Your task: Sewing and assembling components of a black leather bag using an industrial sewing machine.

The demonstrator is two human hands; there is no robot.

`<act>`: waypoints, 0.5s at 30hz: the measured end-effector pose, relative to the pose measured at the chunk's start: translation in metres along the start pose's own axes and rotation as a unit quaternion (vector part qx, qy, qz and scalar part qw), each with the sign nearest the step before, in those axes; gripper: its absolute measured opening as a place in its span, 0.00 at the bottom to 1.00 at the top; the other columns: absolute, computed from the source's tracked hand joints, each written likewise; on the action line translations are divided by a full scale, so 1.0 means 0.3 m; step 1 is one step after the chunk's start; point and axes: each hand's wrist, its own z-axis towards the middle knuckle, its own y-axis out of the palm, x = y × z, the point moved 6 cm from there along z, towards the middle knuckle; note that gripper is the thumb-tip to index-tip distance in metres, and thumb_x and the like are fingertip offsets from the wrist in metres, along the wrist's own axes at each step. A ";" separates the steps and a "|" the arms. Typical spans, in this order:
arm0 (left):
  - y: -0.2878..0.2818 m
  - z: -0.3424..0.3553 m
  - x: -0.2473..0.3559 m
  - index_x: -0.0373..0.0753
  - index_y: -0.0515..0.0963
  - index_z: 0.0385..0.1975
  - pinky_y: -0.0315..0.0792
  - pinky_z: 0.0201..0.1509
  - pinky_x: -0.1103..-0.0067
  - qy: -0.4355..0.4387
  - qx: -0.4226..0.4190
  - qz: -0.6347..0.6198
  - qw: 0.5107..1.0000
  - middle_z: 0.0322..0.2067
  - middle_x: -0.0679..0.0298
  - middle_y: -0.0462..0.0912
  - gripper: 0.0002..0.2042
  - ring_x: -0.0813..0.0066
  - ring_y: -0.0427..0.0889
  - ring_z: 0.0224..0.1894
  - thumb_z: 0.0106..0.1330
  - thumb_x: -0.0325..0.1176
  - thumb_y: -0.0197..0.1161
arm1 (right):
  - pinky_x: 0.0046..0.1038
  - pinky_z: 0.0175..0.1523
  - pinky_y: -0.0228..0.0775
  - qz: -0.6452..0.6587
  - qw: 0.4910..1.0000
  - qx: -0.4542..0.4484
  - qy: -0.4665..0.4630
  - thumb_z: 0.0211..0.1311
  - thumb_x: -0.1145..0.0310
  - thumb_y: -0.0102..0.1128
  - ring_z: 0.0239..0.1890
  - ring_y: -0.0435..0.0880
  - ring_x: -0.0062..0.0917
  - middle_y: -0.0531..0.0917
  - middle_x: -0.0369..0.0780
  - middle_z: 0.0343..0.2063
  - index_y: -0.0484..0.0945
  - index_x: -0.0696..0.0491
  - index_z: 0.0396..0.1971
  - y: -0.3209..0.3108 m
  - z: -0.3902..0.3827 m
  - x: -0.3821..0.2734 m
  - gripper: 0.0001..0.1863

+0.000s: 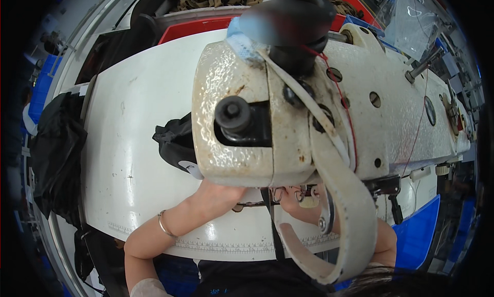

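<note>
White table, sewing machine, both hands beneath, black strap between.

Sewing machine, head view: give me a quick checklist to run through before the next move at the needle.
1. Left hand on the table under the machine head: ok, though its fingers are hidden.
2. Right hand near the presser foot: cannot tell its grip, mostly hidden.
3. Black strap running straight toward the needle area: ok.
4. Needle position: cannot tell, hidden by the machine head.
5. Red thread running down the machine's face: ok.
6. Black fabric behind the machine head, apart from the hands: ok.
</note>
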 end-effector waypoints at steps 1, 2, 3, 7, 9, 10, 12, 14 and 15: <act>-0.004 0.002 0.002 0.34 0.79 0.37 0.70 0.53 0.66 0.004 0.003 0.006 1.000 0.41 0.55 0.79 0.14 0.56 0.77 0.47 0.47 0.24 0.58 | 0.27 0.39 0.72 -0.047 0.999 0.003 -0.019 0.49 0.69 0.56 0.27 0.80 0.27 0.80 0.35 0.23 0.78 0.47 0.27 -0.001 0.000 -0.009 0.05; -0.007 0.004 0.005 0.34 0.79 0.37 0.71 0.52 0.66 0.009 0.005 0.012 1.000 0.41 0.55 0.79 0.14 0.56 0.77 0.47 0.47 0.25 0.58 | 0.28 0.39 0.72 -0.095 0.995 0.006 -0.038 0.49 0.70 0.56 0.27 0.80 0.27 0.80 0.35 0.23 0.78 0.47 0.27 -0.003 0.001 -0.017 0.05; -0.007 0.004 0.006 0.34 0.79 0.37 0.71 0.52 0.66 0.010 0.004 0.011 1.000 0.41 0.55 0.79 0.14 0.56 0.77 0.47 0.47 0.25 0.58 | 0.28 0.39 0.72 -0.096 0.995 0.007 -0.036 0.49 0.70 0.56 0.27 0.80 0.27 0.80 0.35 0.23 0.78 0.47 0.27 -0.005 0.004 -0.013 0.05; 0.015 -0.022 -0.004 0.34 0.79 0.37 0.71 0.52 0.66 0.019 0.004 0.021 1.000 0.40 0.53 0.79 0.15 0.55 0.78 0.46 0.47 0.25 0.58 | 0.26 0.39 0.72 -0.052 0.996 0.002 -0.071 0.50 0.71 0.56 0.29 0.79 0.26 0.80 0.36 0.26 0.77 0.49 0.31 0.020 -0.021 0.028 0.07; 0.034 -0.028 -0.009 0.34 0.79 0.36 0.71 0.52 0.65 0.029 0.011 0.039 0.999 0.40 0.51 0.79 0.14 0.55 0.78 0.45 0.47 0.26 0.58 | 0.28 0.42 0.72 0.038 0.998 -0.043 -0.024 0.50 0.71 0.58 0.34 0.80 0.29 0.80 0.39 0.31 0.77 0.50 0.37 0.074 -0.061 0.128 0.12; 0.035 -0.031 -0.009 0.34 0.79 0.36 0.71 0.52 0.65 0.027 0.008 0.041 0.999 0.40 0.51 0.79 0.14 0.55 0.78 0.45 0.47 0.26 0.58 | 0.30 0.43 0.73 0.088 0.994 -0.066 -0.004 0.50 0.71 0.59 0.36 0.80 0.30 0.80 0.41 0.33 0.77 0.50 0.40 0.109 -0.077 0.174 0.14; 0.037 -0.036 -0.012 0.34 0.80 0.35 0.71 0.51 0.66 0.014 -0.027 0.050 0.998 0.40 0.52 0.79 0.14 0.55 0.78 0.45 0.46 0.25 0.58 | 0.32 0.46 0.73 0.183 0.976 -0.107 0.038 0.49 0.71 0.61 0.41 0.81 0.33 0.81 0.43 0.38 0.76 0.51 0.46 0.145 -0.079 0.192 0.20; 0.025 -0.031 -0.009 0.34 0.80 0.35 0.71 0.51 0.66 0.009 -0.017 0.022 1.000 0.40 0.52 0.79 0.14 0.56 0.78 0.45 0.47 0.25 0.58 | 0.34 0.41 0.73 0.016 0.995 -0.054 -0.083 0.48 0.71 0.61 0.37 0.81 0.36 0.81 0.44 0.35 0.77 0.51 0.42 0.045 -0.061 0.083 0.18; 0.024 -0.018 -0.005 0.35 0.80 0.36 0.71 0.51 0.67 0.007 -0.004 -0.011 1.000 0.40 0.52 0.79 0.14 0.56 0.78 0.45 0.47 0.24 0.58 | 0.36 0.36 0.73 -0.159 0.968 -0.003 -0.195 0.47 0.70 0.61 0.34 0.81 0.39 0.80 0.44 0.33 0.78 0.51 0.39 0.000 -0.069 0.003 0.15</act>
